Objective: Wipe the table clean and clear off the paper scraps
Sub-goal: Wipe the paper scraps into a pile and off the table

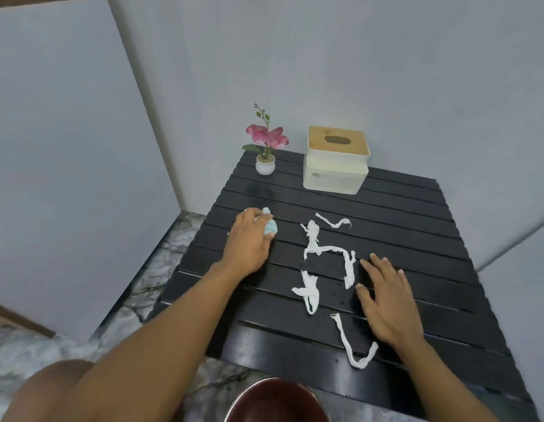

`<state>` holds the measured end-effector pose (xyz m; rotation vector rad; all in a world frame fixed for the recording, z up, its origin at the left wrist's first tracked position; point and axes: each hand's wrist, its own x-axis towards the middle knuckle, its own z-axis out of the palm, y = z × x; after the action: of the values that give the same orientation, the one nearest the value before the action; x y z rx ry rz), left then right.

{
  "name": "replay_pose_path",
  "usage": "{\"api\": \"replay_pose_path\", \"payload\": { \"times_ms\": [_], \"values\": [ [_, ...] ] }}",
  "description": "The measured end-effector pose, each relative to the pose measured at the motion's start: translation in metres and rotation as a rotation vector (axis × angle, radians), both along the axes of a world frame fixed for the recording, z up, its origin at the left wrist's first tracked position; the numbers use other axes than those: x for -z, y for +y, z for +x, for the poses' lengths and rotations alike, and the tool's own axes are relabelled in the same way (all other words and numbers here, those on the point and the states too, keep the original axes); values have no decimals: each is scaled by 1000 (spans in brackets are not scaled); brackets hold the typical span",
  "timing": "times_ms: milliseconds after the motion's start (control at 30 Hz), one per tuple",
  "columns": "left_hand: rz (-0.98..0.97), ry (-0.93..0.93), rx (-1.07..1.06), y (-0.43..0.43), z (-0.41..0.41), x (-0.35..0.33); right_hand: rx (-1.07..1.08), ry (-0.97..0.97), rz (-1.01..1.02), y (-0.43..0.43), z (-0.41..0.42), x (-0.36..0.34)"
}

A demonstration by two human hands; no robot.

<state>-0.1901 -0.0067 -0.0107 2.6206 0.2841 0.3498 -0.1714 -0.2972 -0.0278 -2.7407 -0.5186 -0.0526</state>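
Gripping a bunched blue cloth (269, 227) in the left fingers (253, 213), pressed on the counter (417, 214) for wiping. Resting the right fingers (379, 264) flat, straight, empty, likely poised to rake in the paper scraps (313, 242) strewn between both, just beside the right fingertips.

No lettering, brand, number or sign can be read anywhere on the black slatted table (417, 214), and a faint pale mark on the white tissue box (336, 166) at its far edge is too blurred to read.
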Motion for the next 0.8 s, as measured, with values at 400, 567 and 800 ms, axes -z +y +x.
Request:
{"api": "replay_pose_path", "payload": {
  "times_ms": [400, 567, 800],
  "values": [
    [-301, -118, -46, 38, 22, 21, -481, -81, 68, 113, 76, -32],
    [-340, -211, -63, 37, 22, 25, -770, -90, -218, 171, 93, -28],
    [-278, -189, -36, 35, 19, 23, -448, -4, -293, 178, 135, -36]
  ]
}}
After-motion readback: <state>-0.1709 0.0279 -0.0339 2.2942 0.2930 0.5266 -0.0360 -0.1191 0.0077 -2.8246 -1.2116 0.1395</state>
